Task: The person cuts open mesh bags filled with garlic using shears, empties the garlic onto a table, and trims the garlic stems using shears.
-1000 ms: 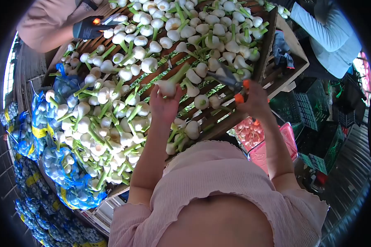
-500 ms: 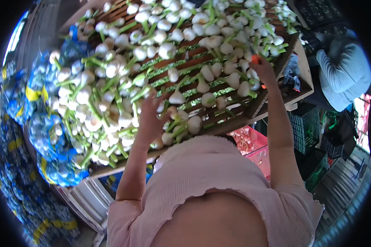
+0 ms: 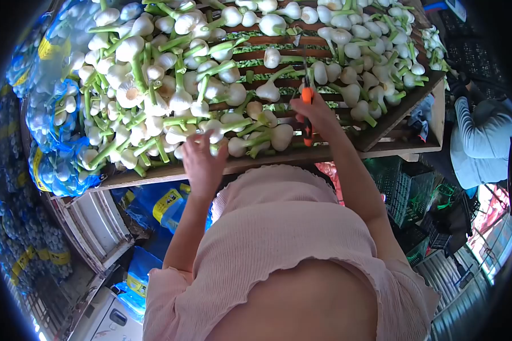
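Observation:
My right hand [image 3: 317, 116] is closed round the orange handles of the cutters [image 3: 307, 95], whose dark blades point away from me over the wooden slats [image 3: 310, 41]. My left hand [image 3: 203, 162] is at the near edge of the garlic pile [image 3: 153, 96], its fingers spread and bent over a white bulb [image 3: 213, 128]; whether it grips that bulb is unclear. A large bulb [image 3: 281, 137] lies between my hands. Beyond the blades, a bulb with a green stem [image 3: 267, 91] rests on the slats.
Blue net bags [image 3: 54, 142] of bulbs stand at the left. The table's wooden rim [image 3: 153, 177] runs in front of me. On the right are a wooden side compartment [image 3: 438, 113], green crates [image 3: 407, 196] and a person in a grey-blue sleeve [image 3: 483, 136].
The view has turned. My left hand has gone from holding up a bulb to the pile's near edge. My right hand has brought the cutters back nearer my left hand.

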`<state>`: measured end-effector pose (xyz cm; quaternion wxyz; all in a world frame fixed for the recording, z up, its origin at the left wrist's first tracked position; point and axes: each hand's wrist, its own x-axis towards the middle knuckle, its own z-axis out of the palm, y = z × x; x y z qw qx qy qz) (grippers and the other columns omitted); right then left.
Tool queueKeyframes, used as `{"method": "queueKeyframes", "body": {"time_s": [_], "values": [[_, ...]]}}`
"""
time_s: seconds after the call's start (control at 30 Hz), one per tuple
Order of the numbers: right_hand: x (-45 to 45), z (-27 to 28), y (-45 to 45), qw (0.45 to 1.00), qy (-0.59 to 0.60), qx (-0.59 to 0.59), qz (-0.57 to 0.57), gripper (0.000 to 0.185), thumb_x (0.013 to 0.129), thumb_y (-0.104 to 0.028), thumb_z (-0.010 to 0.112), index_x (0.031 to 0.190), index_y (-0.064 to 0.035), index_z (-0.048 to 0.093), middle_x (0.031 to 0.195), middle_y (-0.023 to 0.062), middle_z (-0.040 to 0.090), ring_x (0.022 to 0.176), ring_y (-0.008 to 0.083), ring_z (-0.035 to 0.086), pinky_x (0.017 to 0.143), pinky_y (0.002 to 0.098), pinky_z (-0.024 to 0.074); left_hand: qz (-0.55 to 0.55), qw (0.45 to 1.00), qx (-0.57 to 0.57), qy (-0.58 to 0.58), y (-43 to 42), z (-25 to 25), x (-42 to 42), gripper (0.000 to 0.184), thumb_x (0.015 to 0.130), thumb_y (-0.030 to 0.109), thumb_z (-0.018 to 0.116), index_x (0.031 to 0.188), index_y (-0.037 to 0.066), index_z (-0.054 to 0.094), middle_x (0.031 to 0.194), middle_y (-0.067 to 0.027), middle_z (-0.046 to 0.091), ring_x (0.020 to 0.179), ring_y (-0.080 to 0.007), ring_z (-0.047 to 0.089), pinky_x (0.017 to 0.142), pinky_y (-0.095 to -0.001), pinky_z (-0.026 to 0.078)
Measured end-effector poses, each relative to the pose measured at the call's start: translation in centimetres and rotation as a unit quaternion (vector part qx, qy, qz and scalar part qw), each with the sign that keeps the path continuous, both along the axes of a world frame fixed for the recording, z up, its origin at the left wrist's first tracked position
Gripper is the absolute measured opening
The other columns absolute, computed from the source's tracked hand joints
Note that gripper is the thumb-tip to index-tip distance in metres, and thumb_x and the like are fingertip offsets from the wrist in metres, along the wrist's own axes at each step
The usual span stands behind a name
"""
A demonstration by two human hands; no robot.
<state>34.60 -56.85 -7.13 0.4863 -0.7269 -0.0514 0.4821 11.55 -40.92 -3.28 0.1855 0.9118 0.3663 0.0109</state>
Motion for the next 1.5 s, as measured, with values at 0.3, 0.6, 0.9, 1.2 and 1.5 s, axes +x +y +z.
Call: {"method": "queueKeyframes", "body": {"time_s": [0.3, 0.6, 0.9, 1.2, 1.5], "values": [[0.6, 5.0, -4.6, 0.987, -0.159, -0.013, -0.028, 0.059, 0.066, -0.020, 0.072, 0.112, -0.0007, 0.040, 0.095, 0.0059, 0.049, 0.081, 0.0133, 0.049, 0.072, 0.0287, 0.0434, -0.103, 0.980, -0.094, 0.145, -1.5, -7.2, 17.0, 0.056, 0.070, 0.030, 0.067, 0.114, 0.005, 0.044, 0.105, -0.0157, 0.052, 0.094, -0.0307, 0.058, 0.075, -0.0417, 0.048], [-0.8, 5.9, -9.7, 0.993, -0.104, -0.028, 0.054, 0.065, 0.065, -0.014, 0.069, 0.121, -0.0012, 0.039, 0.096, 0.0084, 0.052, 0.086, 0.0169, 0.053, 0.076, 0.0291, 0.0443, -0.219, 0.890, -0.377, -0.128, -1.7, 0.7, 13.9, 0.055, 0.067, 0.006, 0.068, 0.116, 0.006, 0.042, 0.105, -0.0134, 0.053, 0.097, -0.0259, 0.054, 0.083, -0.0333, 0.044], [1.1, 1.7, -8.7, 0.941, -0.331, -0.048, -0.060, 0.048, 0.068, -0.022, 0.069, 0.108, -0.0041, 0.048, 0.091, 0.0119, 0.059, 0.079, 0.0263, 0.058, 0.070, 0.0374, 0.0459, -0.007, 0.869, -0.449, -0.207, 2.3, 0.8, 11.6, 0.064, 0.075, 0.003, 0.065, 0.130, 0.003, 0.032, 0.109, -0.0168, 0.052, 0.090, -0.0203, 0.056, 0.069, -0.0289, 0.050], [4.5, -2.0, -4.6, 0.896, -0.412, -0.137, 0.094, 0.040, 0.073, -0.026, 0.065, 0.106, -0.0099, 0.051, 0.082, 0.0111, 0.061, 0.080, 0.0303, 0.061, 0.069, 0.0417, 0.0465, -0.022, 0.988, -0.104, 0.112, 2.2, -1.9, 0.2, 0.062, 0.070, 0.022, 0.068, 0.125, 0.014, 0.041, 0.114, -0.0165, 0.045, 0.104, -0.0346, 0.050, 0.083, -0.0449, 0.046], [9.5, 5.3, -9.6, 0.843, -0.511, -0.154, -0.071, 0.051, 0.070, -0.020, 0.072, 0.111, -0.0032, 0.047, 0.095, 0.0088, 0.059, 0.084, 0.0196, 0.058, 0.074, 0.0328, 0.0465, 0.190, 0.949, -0.245, -0.051, 0.6, -7.3, 7.2, 0.059, 0.068, 0.005, 0.063, 0.122, 0.012, 0.041, 0.118, -0.0223, 0.033, 0.104, -0.0370, 0.044, 0.088, -0.0401, 0.042]]}}
